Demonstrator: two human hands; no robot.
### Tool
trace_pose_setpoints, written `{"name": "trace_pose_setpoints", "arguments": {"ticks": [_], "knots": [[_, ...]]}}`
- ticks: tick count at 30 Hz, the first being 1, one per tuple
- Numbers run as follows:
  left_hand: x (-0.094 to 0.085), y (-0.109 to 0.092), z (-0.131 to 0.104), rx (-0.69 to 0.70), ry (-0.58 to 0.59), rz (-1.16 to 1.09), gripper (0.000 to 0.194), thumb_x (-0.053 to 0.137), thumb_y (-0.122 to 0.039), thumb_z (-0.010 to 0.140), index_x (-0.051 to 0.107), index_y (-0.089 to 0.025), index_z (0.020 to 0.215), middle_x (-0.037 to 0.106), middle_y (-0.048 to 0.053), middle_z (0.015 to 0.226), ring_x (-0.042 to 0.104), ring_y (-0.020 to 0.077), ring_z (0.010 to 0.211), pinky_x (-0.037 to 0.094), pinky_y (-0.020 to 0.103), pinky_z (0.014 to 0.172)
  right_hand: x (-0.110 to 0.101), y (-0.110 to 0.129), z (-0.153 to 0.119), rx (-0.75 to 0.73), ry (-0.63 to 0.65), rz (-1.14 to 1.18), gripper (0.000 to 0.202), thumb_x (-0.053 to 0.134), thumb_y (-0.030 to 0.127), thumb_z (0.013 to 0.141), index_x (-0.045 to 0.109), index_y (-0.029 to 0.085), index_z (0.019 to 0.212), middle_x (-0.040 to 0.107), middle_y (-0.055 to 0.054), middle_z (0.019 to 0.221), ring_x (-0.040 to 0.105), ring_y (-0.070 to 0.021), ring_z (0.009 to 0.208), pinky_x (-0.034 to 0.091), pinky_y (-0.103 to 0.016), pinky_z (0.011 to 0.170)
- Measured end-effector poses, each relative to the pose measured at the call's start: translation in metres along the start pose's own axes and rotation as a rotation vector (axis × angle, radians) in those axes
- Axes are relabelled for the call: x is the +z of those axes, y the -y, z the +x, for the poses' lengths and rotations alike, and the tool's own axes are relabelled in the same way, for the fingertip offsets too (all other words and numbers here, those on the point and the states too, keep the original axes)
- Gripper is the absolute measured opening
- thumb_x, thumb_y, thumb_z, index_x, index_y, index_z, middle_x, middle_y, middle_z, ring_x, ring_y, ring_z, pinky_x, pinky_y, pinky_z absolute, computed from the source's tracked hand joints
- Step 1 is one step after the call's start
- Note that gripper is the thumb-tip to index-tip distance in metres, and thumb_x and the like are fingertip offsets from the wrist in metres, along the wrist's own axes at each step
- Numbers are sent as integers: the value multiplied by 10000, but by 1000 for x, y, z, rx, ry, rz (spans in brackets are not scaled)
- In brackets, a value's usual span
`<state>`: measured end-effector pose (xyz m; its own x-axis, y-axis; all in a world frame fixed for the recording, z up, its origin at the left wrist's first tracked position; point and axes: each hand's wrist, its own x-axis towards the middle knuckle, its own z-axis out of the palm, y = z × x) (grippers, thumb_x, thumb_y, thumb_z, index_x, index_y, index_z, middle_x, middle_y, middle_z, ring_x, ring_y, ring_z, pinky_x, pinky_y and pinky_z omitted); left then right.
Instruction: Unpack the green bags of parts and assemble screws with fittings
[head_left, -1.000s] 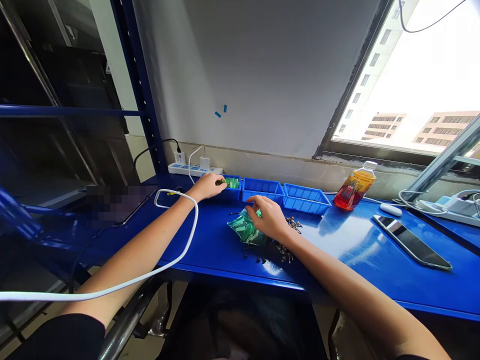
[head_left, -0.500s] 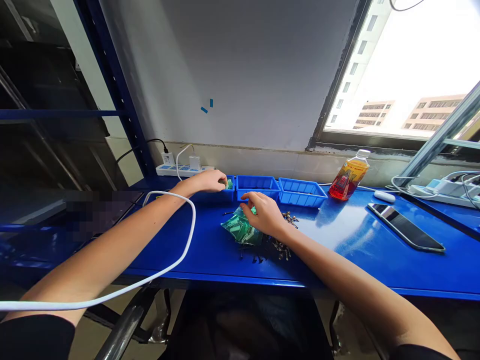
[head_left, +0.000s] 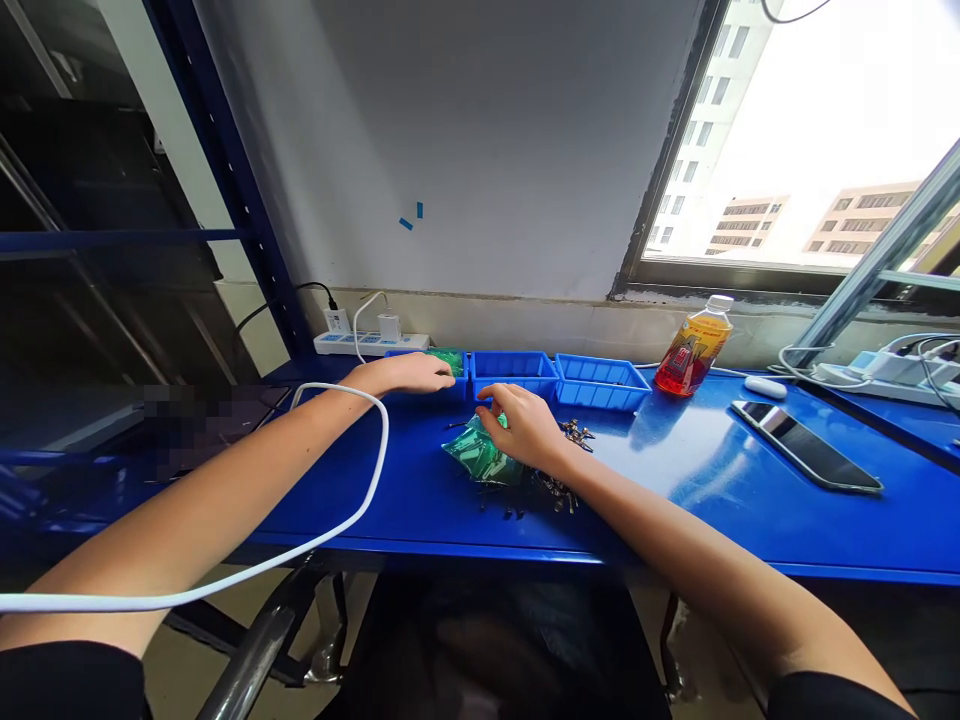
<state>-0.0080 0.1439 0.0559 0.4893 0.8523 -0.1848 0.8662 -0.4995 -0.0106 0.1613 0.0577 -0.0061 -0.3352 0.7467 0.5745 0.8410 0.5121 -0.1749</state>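
Observation:
My left hand (head_left: pixel 424 372) is at the front of the left blue bin (head_left: pixel 462 386), its fingers stretched to the right with nothing visible in them. Behind the fingers, green packaged material (head_left: pixel 448 360) shows inside that bin. My right hand (head_left: pixel 521 424) hovers over or rests against a green clear plastic bag (head_left: pixel 484 455) on the table, fingers bent and apart; contact is hard to make out. Loose screws (head_left: pixel 555 490) lie by the bag and under my right wrist, with a few dark ones (head_left: pixel 513 512) nearer the table's front edge.
A middle blue bin (head_left: pixel 514 366) and a right blue bin (head_left: pixel 602 385) continue the row. To the right are a drink bottle (head_left: pixel 694 348), a phone (head_left: pixel 806 447) and a power strip (head_left: pixel 885 372). A white cable (head_left: pixel 381 460) loops across my left forearm.
My left hand has drawn down slightly to the bin's front, its fingers straighter, and more green material shows behind it. My right hand has hardly moved. The view has shifted a little.

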Motion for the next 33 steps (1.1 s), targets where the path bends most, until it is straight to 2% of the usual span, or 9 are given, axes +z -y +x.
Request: {"name": "trace_pose_setpoints", "arguments": {"ticks": [4, 8, 12, 16, 20, 24, 26, 29, 33], "knots": [[11, 2, 0, -17, -65, -62, 472, 316, -462, 841, 616, -201, 1095, 639, 69, 1148, 585, 225, 1012, 437, 270, 829, 0, 0, 0, 1, -6, -1, 153, 540, 205, 831, 611, 165, 960, 664, -32, 740, 624, -173, 788, 461, -269, 718], [30, 4, -4, -90, -279, -96, 475, 362, -500, 828, 559, -253, 1183, 607, 55, 1206, 540, 256, 1122, 426, 307, 892, -1, -1, 0, 1, 1, -2, 146, 538, 211, 836, 613, 163, 952, 667, -37, 758, 626, -168, 782, 463, -267, 722], [41, 3, -10, -101, -399, -108, 433, 396, -458, 830, 544, -243, 1176, 558, 63, 1241, 536, 259, 1125, 422, 333, 920, -1, -2, 0, 5, 18, -2, 141, 536, 218, 840, 613, 166, 946, 666, -38, 761, 625, -170, 786, 461, -268, 722], [44, 3, -11, -97, -516, -208, 340, 369, -351, 845, 556, -205, 1089, 588, 68, 1153, 560, 226, 1060, 435, 309, 902, 0, -2, 0, 5, 13, 9, 134, 534, 220, 843, 611, 173, 943, 662, -34, 766, 619, -164, 778, 457, -267, 722], [43, 5, -13, -70, -569, -290, 286, 383, -318, 830, 594, -185, 971, 629, 75, 1034, 582, 221, 963, 452, 304, 855, -2, 0, 0, -1, 20, 21, 123, 543, 217, 840, 613, 176, 932, 661, -33, 765, 618, -164, 787, 456, -266, 725], [37, 18, -20, -164, -654, -291, 305, 346, -265, 832, 619, -166, 923, 636, 89, 988, 577, 220, 964, 438, 295, 875, -4, 2, 0, -15, 34, 14, 122, 543, 206, 839, 616, 168, 928, 665, -41, 780, 617, -166, 797, 457, -266, 731], [35, 30, -23, -248, -694, -280, 316, 358, -202, 803, 617, -144, 974, 627, 97, 1019, 577, 214, 974, 429, 285, 898, -5, 3, 0, -28, 36, 10, 125, 537, 205, 841, 617, 163, 928, 666, -44, 787, 617, -168, 804, 457, -270, 740], [32, 49, -23, -239, -542, -273, 327, 472, -252, 761, 610, -161, 1044, 600, 93, 1100, 569, 231, 1018, 435, 288, 909, -4, 2, -1, -57, 30, 16, 117, 531, 214, 845, 618, 173, 912, 666, -41, 793, 614, -165, 805, 457, -268, 743], [19, 65, -15, -270, -645, -172, 620, 629, -402, 675, 495, -176, 1237, 455, 123, 1329, 399, 306, 1251, 350, 362, 1023, -4, 1, -1, -71, 29, 15, 118, 525, 212, 846, 620, 177, 905, 669, -44, 801, 615, -166, 808, 458, -269, 742]]}}
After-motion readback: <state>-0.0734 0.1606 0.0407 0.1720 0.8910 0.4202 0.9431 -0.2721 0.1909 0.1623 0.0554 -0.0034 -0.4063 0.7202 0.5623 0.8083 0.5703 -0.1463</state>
